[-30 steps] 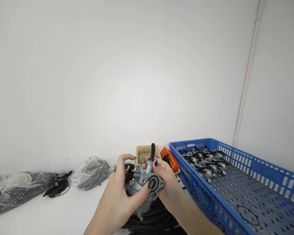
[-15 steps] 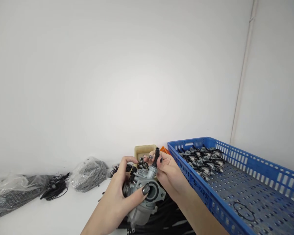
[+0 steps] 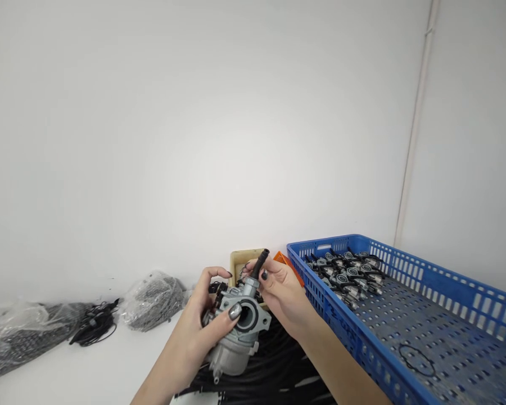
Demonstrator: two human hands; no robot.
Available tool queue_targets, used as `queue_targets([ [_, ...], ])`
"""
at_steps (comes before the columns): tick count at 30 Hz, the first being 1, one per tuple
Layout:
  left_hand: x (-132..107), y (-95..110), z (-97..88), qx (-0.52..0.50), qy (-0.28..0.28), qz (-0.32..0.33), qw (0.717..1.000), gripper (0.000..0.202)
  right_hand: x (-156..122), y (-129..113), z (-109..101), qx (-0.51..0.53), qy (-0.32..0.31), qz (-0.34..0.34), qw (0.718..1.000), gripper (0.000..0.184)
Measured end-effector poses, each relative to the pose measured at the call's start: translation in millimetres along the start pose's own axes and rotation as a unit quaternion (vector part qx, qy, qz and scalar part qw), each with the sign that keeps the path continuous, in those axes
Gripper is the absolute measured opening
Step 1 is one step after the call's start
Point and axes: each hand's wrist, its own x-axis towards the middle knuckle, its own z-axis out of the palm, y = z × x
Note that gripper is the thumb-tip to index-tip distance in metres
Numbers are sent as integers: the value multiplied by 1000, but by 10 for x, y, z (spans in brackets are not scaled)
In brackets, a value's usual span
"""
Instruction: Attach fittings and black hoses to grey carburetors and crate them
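A grey metal carburetor (image 3: 236, 343) is held up in front of me, tilted, its round bore and flange facing me. My left hand (image 3: 198, 326) wraps round its left side, the thumb across the edge of the bore and the index finger raised and bent. From the top of the carburetor a black rubber boot (image 3: 260, 263) sticks up, leaning right. My right hand (image 3: 284, 289) pinches around the base of this boot, its thumb on the near side. The fingertips behind the boot are partly hidden.
A blue crate (image 3: 362, 337) at right holds several carburetors (image 3: 348, 275) and a thin black ring (image 3: 416, 360). Behind my hands stand a cream bin (image 3: 247, 256) and an orange bin (image 3: 289, 267). Black tubes (image 3: 274, 365) lie below; plastic bags of parts (image 3: 154, 301) lie left.
The carburetor and both hands have shifted slightly left. The boot leans further to the right than before, with the right fingers still at it.
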Motion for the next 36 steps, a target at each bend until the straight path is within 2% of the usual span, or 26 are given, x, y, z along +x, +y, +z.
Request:
queue_targets([
  [4,-40,99,13,50,4,-11,999,65,27,-20,-62,-8,4,14,1000,28],
  [7,-62,177,36,70,-6,-13,997,60,34,-44,-106,-17,10,30,999,29],
  [12,-89,252,47,85,-12,-2,996,55,23,-87,-135,-10,-18,53,998,28],
  [15,-92,267,61,80,16,-1,997,55,3,-97,-123,11,-56,55,997,33],
  [17,-92,280,93,87,55,-1,995,55,-10,-97,-109,-21,-76,45,996,43],
  [20,-92,295,157,140,103,7,985,55,-19,-84,-92,-84,-39,17,996,39],
  [22,-79,279,177,154,102,8,983,59,-23,-76,-85,-87,-9,-3,996,33],
  [24,-44,224,162,100,58,5,993,71,-34,-76,-77,-84,-7,-23,996,32],
  [26,9,137,131,-7,-27,13,1000,92,-53,-87,-64,-85,-12,-35,996,33],
  [28,59,39,118,-116,-95,13,989,110,-73,-104,-52,-87,-16,-34,996,34],
  [29,76,-3,126,-168,-113,-1,979,111,-78,-112,-51,-88,-15,-31,995,35],
  [33,84,-86,225,-319,-125,-103,934,105,-57,-139,-117,-145,-20,-18,989,36],
  [36,76,-62,284,-358,-102,-130,919,96,-2,-146,-237,-222,-21,-12,975,39],
])
